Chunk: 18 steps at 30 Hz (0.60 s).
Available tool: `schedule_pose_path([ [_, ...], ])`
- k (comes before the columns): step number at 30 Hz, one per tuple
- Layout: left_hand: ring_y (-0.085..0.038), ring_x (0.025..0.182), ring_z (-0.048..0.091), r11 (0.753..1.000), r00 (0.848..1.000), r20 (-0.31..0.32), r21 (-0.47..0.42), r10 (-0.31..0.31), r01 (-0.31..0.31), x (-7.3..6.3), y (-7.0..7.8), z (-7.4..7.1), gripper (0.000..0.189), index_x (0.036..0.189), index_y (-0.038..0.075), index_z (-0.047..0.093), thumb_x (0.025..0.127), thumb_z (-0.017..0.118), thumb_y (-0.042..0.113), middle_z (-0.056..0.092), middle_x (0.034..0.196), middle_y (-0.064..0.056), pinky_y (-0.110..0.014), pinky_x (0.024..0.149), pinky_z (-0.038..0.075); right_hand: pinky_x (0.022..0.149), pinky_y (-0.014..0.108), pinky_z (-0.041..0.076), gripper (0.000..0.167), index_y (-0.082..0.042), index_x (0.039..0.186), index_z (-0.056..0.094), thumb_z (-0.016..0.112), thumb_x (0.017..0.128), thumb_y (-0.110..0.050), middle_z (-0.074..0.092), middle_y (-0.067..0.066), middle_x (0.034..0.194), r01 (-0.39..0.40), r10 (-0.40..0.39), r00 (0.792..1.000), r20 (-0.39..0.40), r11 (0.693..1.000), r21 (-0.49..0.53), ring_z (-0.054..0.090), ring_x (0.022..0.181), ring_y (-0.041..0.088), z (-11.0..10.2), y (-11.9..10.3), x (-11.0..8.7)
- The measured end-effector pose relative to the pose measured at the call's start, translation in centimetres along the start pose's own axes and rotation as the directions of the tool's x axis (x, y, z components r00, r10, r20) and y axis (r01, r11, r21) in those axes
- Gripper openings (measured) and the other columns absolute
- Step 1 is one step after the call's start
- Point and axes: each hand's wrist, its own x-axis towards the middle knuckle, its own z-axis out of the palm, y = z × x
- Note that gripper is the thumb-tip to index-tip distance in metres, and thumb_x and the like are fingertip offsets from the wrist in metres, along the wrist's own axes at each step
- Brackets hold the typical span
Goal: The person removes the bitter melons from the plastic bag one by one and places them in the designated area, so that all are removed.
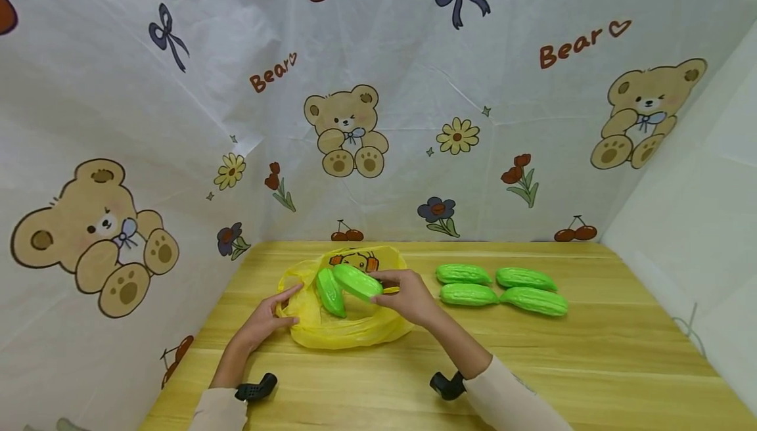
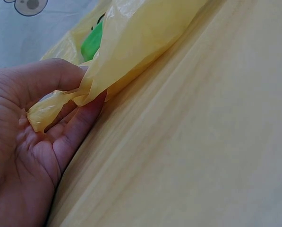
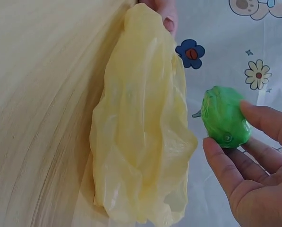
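Note:
A yellow plastic bag [image 1: 355,339] lies on the table with its mouth spread wide. One green bitter melon [image 1: 329,293] is inside, leaning toward the bag's left side. My left hand [image 1: 267,318] pinches the bag's left rim between thumb and fingers; the left wrist view shows the gathered plastic [image 2: 84,92] there. Over the bag's opening, my right hand [image 1: 408,296] grips a second bitter melon [image 1: 357,282] by its right end. In the right wrist view that held bitter melon [image 3: 226,116] appears end-on, clear of the bag's side.
Several more bitter melons, among them a front-right one [image 1: 534,301], lie in two rows on the wooden table [image 1: 591,365] right of the bag. Behind the table hangs a white cloth [image 1: 408,76] printed with bears and flowers. A thin cord [image 1: 690,326] is at the right edge.

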Motion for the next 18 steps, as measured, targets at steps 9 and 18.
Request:
schedule_pose_path([
  [9, -0.027, 0.122, 0.034, 1.000, 1.000, 0.001, -0.008, -0.013, 0.013, -0.2, -0.1, 0.1, 0.076, 0.155, 0.010, 0.043, 0.088, 0.079, 0.013, 0.034, 0.162, -0.012, -0.015, 0.098, 0.029, 0.082, 0.032, 0.057, 0.046, -0.012, 0.133, 0.069, 0.080, 0.088, -0.012, 0.070, 0.008, 0.125, -0.001, 0.001, 1.000, 0.023, 1.000, 0.005, 0.066, 0.110, 0.027, -1.4, 0.0, -1.8],
  [18, -0.026, 0.124, 0.034, 1.000, 1.000, 0.004, -0.019, -0.017, 0.017, -0.1, 0.0, 0.0, 0.077, 0.155, 0.009, 0.043, 0.088, 0.079, 0.013, 0.035, 0.162, -0.011, -0.016, 0.099, 0.029, 0.083, 0.030, 0.057, 0.045, -0.002, 0.132, 0.067, 0.077, 0.089, -0.006, 0.066, 0.017, 0.130, -0.009, 0.005, 0.999, 0.046, 0.997, 0.075, 0.063, 0.114, 0.034, -3.0, 0.5, -3.7],
])
